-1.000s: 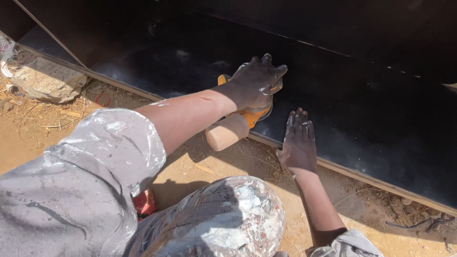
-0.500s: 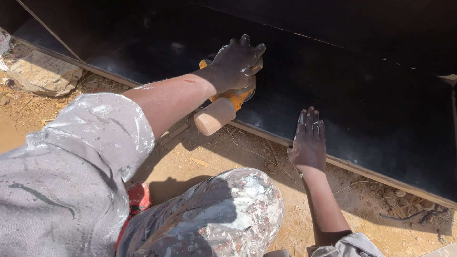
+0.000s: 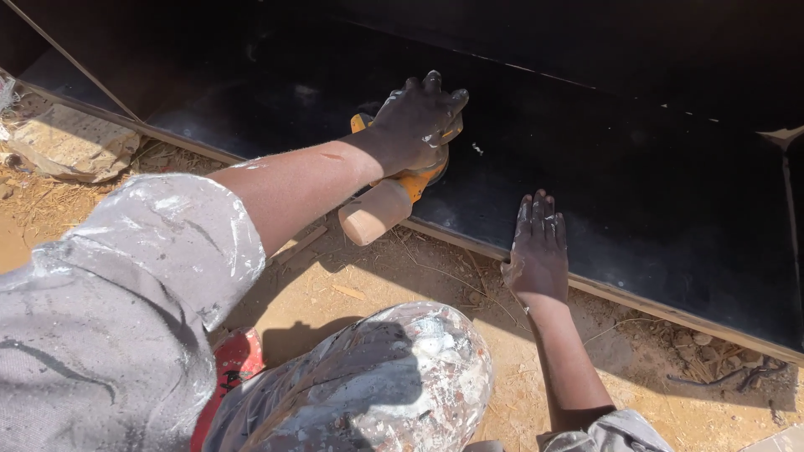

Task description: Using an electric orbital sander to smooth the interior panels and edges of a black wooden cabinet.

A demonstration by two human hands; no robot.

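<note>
A stone [image 3: 71, 144] lay at the far left on the sandy ground [image 3: 360, 276], beside the edge of a large black panel [image 3: 636, 167]. The grey, paint-spattered sleeve [image 3: 142, 276] and knee [image 3: 394, 377] filled the lower left. The left hand [image 3: 414, 121] reached across and was closed over the top of a yellow sander [image 3: 402, 172], fingers curled round its body; the tool sat on the panel near its lower edge, with its tan dust canister [image 3: 373, 213] sticking out over the ground. Further right, the right hand [image 3: 538, 251] lay open and flat, fingers together, pressed on the panel's lower edge, holding nothing.
</note>
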